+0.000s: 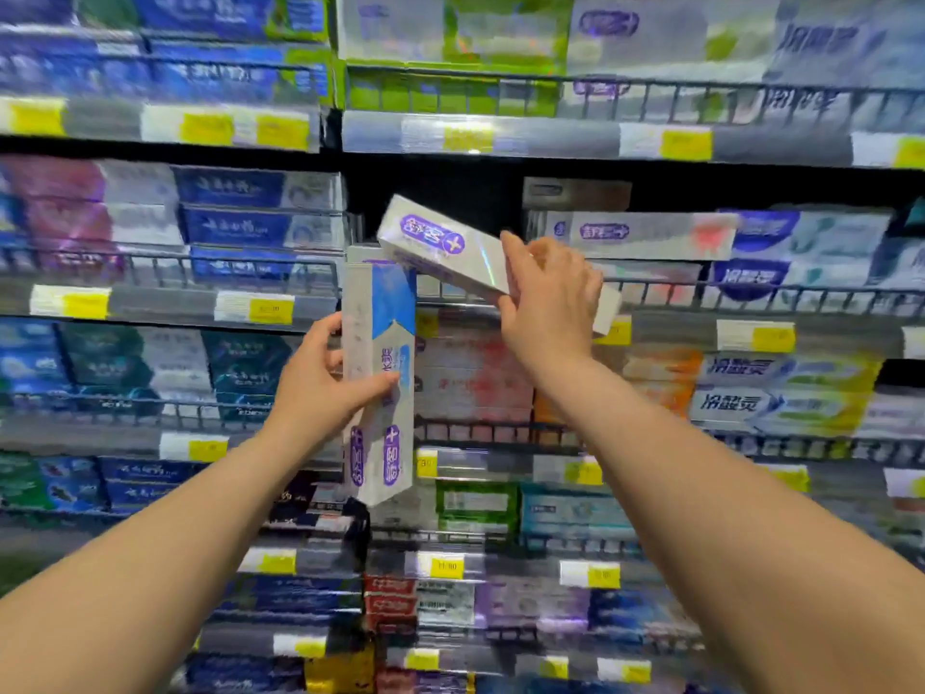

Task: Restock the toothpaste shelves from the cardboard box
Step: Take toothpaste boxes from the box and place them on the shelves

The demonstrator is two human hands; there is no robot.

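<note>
My left hand (320,383) grips a stack of white toothpaste boxes (378,373) with blue and purple print, held upright in front of the shelves. My right hand (548,303) holds one more white toothpaste box (440,247) with a purple logo, tilted, its left end pointing up into a dark gap (435,192) on the second shelf. Matching white boxes (645,235) lie on that shelf just right of the gap. The cardboard box is not in view.
Several shelf tiers packed with toothpaste boxes fill the view: blue ones (250,212) left of the gap, green ones (450,47) above, red and orange ones (480,373) below. Wire rails (165,268) and yellow price tags (270,309) line each shelf edge.
</note>
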